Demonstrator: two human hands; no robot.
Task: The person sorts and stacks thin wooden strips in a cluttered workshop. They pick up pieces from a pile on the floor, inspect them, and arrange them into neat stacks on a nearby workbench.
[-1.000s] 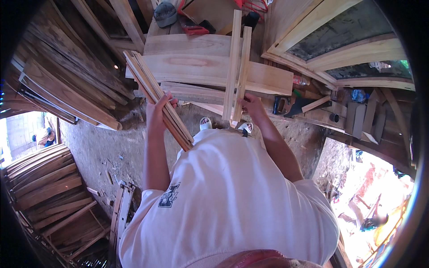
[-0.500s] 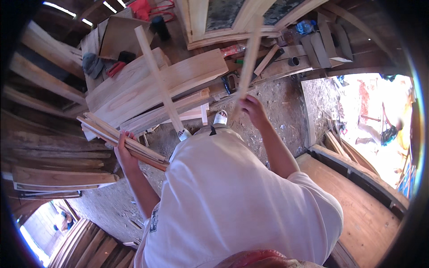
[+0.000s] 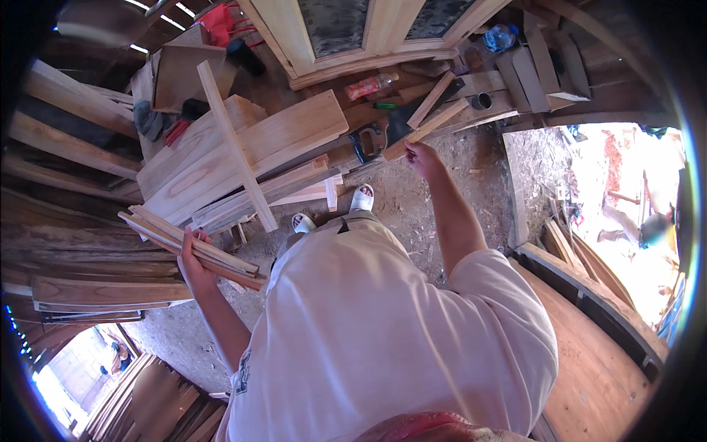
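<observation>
My left hand [image 3: 194,256] is closed around a bundle of thin wooden strips [image 3: 230,259], held at my left side. Out to the front right, my right hand [image 3: 423,158] grips one end of a wooden strip [image 3: 442,118], which points away over the bench. A long wooden strip [image 3: 234,144] leans across the wide planks [image 3: 294,125] in front of me, its near end by my left foot. Between the planks and my right hand lies a handsaw [image 3: 370,140] with a wooden handle.
A framed wooden panel [image 3: 294,44] stands at the back. Near it lie a red-labelled bottle [image 3: 370,86] and a blue-tinted bottle [image 3: 501,38]. Stacked boards [image 3: 96,291] line the left. A large wooden panel [image 3: 589,346] is at right. Another person [image 3: 652,228] is outside.
My right hand has lowered the strip from nearly upright to a slant over the bench. The long leaning strip's top has shifted left in view. My left hand still holds the bundle.
</observation>
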